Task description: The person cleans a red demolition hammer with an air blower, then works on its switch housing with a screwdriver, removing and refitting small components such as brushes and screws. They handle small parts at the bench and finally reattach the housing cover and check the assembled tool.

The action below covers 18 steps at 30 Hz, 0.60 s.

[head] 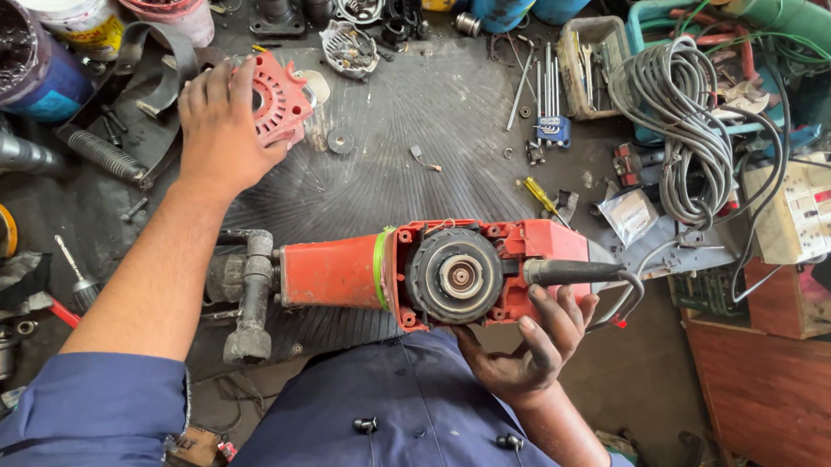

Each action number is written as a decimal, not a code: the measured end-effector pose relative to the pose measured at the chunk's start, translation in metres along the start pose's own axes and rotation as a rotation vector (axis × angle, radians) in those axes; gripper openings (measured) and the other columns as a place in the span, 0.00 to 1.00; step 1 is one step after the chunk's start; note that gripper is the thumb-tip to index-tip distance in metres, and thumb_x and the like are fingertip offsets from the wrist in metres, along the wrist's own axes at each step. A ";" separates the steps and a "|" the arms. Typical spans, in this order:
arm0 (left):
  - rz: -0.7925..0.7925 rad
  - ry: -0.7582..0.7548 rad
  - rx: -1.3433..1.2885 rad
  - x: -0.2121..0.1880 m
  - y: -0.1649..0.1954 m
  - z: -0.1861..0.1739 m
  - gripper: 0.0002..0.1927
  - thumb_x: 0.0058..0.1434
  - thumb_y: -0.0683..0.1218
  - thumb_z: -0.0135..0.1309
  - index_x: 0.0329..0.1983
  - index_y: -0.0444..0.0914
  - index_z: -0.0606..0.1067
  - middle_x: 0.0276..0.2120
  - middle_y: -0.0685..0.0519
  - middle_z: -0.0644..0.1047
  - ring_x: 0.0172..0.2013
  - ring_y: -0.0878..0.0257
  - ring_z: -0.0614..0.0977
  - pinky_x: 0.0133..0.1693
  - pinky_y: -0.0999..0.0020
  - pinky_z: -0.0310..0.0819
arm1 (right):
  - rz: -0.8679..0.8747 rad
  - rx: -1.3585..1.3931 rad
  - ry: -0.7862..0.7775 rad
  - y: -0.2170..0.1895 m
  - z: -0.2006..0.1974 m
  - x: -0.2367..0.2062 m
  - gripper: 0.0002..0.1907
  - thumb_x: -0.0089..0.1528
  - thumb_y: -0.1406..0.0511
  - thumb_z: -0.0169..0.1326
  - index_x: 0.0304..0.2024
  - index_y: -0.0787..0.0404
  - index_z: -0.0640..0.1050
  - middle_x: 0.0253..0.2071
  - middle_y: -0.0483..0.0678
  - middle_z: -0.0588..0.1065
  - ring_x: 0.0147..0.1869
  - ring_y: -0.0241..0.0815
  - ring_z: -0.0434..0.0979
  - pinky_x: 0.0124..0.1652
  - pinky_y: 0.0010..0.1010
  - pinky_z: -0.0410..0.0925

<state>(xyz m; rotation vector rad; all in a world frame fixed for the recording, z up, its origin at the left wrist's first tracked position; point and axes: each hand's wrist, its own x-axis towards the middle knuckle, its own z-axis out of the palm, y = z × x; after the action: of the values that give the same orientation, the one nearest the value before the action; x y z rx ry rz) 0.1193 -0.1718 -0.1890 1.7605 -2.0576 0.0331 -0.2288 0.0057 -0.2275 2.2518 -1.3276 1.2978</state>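
My right hand (532, 336) grips the rear of the red power tool (436, 272) lying across the rubber mat (430, 139); it looks heavy and rigid. My left hand (219, 125) clasps the stiff, light red cover (279, 99).

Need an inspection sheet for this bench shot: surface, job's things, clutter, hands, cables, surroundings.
Surface: dark ribbed rubber mat, greasy.
Job's things: red power tool lying sideways, housing open, round black part exposed; red cover off, set on the mat.
Clutter: hex keys, yellow-handled screwdriver, spring, small loose parts.
Hands: left hand grips the red cover; right hand supports the tool's rear.
Cables: grey cable coil; the tool's cord leads right.
Surroundings: blue bucket, wooden box.
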 end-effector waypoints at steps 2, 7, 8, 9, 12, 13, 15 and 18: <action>-0.012 -0.013 0.003 0.001 0.001 -0.001 0.56 0.49 0.58 0.72 0.76 0.36 0.58 0.67 0.37 0.64 0.67 0.38 0.63 0.68 0.38 0.49 | 0.012 0.005 -0.001 -0.005 -0.002 0.005 0.48 0.50 0.54 0.78 0.61 0.50 0.59 0.64 0.48 0.64 0.74 0.51 0.60 0.76 0.56 0.49; -0.016 -0.019 0.020 0.005 0.003 -0.002 0.56 0.49 0.58 0.72 0.75 0.35 0.58 0.67 0.36 0.64 0.67 0.38 0.63 0.68 0.38 0.49 | 0.117 0.014 -0.002 -0.018 -0.010 0.022 0.54 0.46 0.56 0.81 0.63 0.53 0.57 0.59 0.50 0.62 0.66 0.50 0.64 0.70 0.49 0.59; -0.017 -0.019 0.026 0.005 0.003 -0.002 0.56 0.49 0.58 0.72 0.76 0.35 0.58 0.67 0.36 0.64 0.67 0.38 0.63 0.68 0.38 0.49 | 0.174 -0.016 -0.017 -0.021 -0.013 0.025 0.55 0.45 0.56 0.81 0.64 0.54 0.58 0.59 0.50 0.61 0.65 0.52 0.64 0.68 0.47 0.61; -0.017 -0.019 0.034 0.005 0.003 -0.001 0.56 0.49 0.58 0.72 0.76 0.35 0.58 0.67 0.37 0.64 0.67 0.38 0.63 0.68 0.38 0.49 | 0.231 -0.045 -0.030 -0.023 -0.015 0.027 0.56 0.44 0.57 0.82 0.64 0.54 0.58 0.58 0.51 0.61 0.64 0.54 0.63 0.66 0.44 0.62; 0.024 0.040 0.023 0.005 0.002 0.002 0.55 0.52 0.60 0.73 0.76 0.35 0.59 0.65 0.36 0.65 0.65 0.38 0.64 0.66 0.37 0.53 | 0.268 -0.029 -0.056 -0.027 -0.017 0.030 0.54 0.44 0.59 0.82 0.63 0.53 0.60 0.58 0.50 0.61 0.63 0.51 0.63 0.64 0.43 0.63; -0.001 0.028 0.006 0.004 0.002 0.002 0.55 0.51 0.59 0.73 0.76 0.37 0.60 0.65 0.37 0.66 0.65 0.38 0.65 0.65 0.39 0.55 | 0.248 -0.035 -0.058 -0.027 -0.017 0.030 0.53 0.44 0.58 0.81 0.62 0.53 0.61 0.57 0.50 0.61 0.63 0.51 0.64 0.64 0.43 0.63; -0.048 0.009 -0.035 0.003 0.003 0.001 0.55 0.49 0.59 0.74 0.76 0.39 0.60 0.64 0.40 0.67 0.63 0.39 0.67 0.64 0.41 0.59 | 0.204 -0.054 -0.058 -0.024 -0.017 0.027 0.50 0.45 0.58 0.81 0.61 0.53 0.63 0.57 0.50 0.61 0.63 0.50 0.64 0.65 0.44 0.62; 0.028 0.112 0.101 0.003 0.000 -0.001 0.56 0.46 0.59 0.75 0.76 0.43 0.62 0.61 0.40 0.68 0.62 0.41 0.68 0.61 0.44 0.62 | 0.136 -0.032 -0.049 -0.013 -0.018 0.018 0.48 0.45 0.56 0.79 0.58 0.55 0.63 0.57 0.52 0.63 0.62 0.54 0.65 0.68 0.52 0.60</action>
<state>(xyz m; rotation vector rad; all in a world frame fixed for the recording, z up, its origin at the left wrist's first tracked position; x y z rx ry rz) 0.1191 -0.1747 -0.1867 1.7476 -2.0317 0.2427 -0.2249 0.0127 -0.2005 2.2198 -1.5315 1.2609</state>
